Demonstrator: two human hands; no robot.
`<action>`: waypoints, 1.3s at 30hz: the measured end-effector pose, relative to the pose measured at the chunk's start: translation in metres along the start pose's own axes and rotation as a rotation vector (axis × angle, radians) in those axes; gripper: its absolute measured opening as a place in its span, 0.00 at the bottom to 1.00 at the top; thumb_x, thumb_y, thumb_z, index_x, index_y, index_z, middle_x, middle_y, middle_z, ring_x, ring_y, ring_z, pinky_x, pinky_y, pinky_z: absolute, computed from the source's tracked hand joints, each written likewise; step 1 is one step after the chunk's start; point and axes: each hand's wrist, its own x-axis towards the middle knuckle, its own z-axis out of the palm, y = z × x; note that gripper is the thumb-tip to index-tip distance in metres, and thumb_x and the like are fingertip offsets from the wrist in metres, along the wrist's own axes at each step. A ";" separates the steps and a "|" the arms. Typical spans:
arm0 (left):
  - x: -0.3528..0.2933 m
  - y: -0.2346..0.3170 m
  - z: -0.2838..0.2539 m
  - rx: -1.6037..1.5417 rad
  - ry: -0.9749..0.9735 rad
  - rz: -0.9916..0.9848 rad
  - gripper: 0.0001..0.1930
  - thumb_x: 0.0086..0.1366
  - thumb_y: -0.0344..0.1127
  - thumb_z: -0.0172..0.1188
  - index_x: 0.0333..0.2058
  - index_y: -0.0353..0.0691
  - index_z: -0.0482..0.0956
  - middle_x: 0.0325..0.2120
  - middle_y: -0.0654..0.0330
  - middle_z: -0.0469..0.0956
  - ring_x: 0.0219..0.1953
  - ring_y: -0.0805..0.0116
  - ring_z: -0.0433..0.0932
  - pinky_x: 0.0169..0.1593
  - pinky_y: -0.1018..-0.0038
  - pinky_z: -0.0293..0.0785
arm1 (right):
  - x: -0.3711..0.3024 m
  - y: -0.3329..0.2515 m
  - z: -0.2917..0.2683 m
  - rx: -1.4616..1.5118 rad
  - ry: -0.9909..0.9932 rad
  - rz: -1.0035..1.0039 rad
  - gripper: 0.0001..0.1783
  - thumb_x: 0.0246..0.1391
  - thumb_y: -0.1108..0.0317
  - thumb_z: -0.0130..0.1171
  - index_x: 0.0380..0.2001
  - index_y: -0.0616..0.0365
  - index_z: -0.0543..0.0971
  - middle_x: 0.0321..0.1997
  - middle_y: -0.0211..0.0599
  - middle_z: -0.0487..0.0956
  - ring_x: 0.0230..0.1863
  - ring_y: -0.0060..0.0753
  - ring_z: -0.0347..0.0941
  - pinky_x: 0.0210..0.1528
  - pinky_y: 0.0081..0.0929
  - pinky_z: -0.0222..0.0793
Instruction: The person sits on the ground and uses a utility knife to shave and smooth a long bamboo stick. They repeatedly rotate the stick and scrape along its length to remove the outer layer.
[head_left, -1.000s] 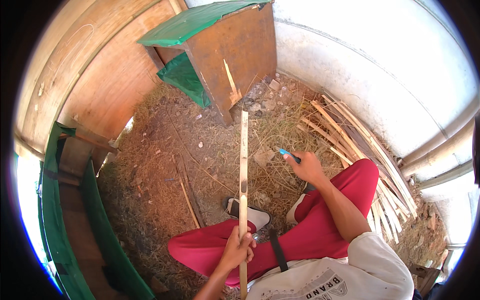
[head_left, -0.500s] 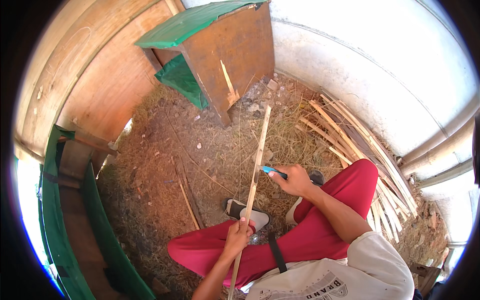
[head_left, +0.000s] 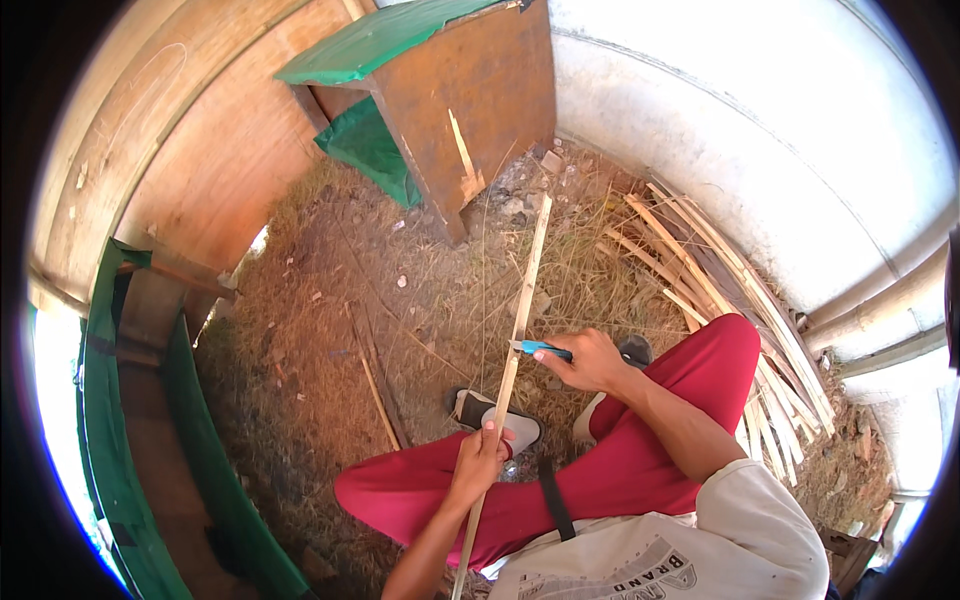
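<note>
A long, thin wooden strip [head_left: 529, 285] slants up and away from my lap. Around its lower part my left hand [head_left: 480, 460] is closed, just above my left leg. My right hand [head_left: 588, 360] grips a blue utility knife [head_left: 543, 350]. The blade end lies against the strip about midway along its visible length, well above my left hand. The strip's near end runs down past my left forearm to the picture's lower edge.
Split wooden strips [head_left: 700, 270] lie heaped at the right by a white wall [head_left: 740, 130]. A brown wooden cabinet [head_left: 470, 110] with a green cover stands ahead. At left is a green-edged bench-like structure [head_left: 190, 440]. Loose sticks [head_left: 380, 395] lie on the dry, grassy ground.
The knife has shifted slightly down and left along the strip, toward my left hand. The strip's far end has moved slightly up and right in view.
</note>
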 end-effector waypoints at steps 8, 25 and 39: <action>0.005 -0.004 0.009 0.183 0.045 0.012 0.27 0.79 0.51 0.36 0.31 0.35 0.75 0.16 0.62 0.69 0.18 0.71 0.69 0.25 0.70 0.66 | 0.003 -0.010 -0.004 -0.110 -0.093 0.028 0.21 0.60 0.46 0.59 0.39 0.51 0.87 0.23 0.44 0.82 0.21 0.49 0.78 0.25 0.43 0.72; -0.038 0.002 0.023 0.675 0.160 0.120 0.19 0.77 0.44 0.40 0.40 0.32 0.73 0.27 0.33 0.77 0.35 0.28 0.77 0.39 0.41 0.70 | 0.009 0.011 0.006 -0.271 -0.012 0.111 0.25 0.57 0.39 0.57 0.35 0.48 0.88 0.18 0.41 0.81 0.23 0.50 0.79 0.28 0.45 0.76; -0.044 -0.005 0.019 0.776 0.221 0.067 0.19 0.77 0.42 0.41 0.38 0.30 0.74 0.27 0.37 0.79 0.35 0.32 0.78 0.39 0.46 0.72 | 0.007 0.007 0.021 -0.270 -0.046 0.138 0.25 0.56 0.40 0.59 0.34 0.50 0.88 0.17 0.44 0.79 0.22 0.51 0.78 0.25 0.45 0.73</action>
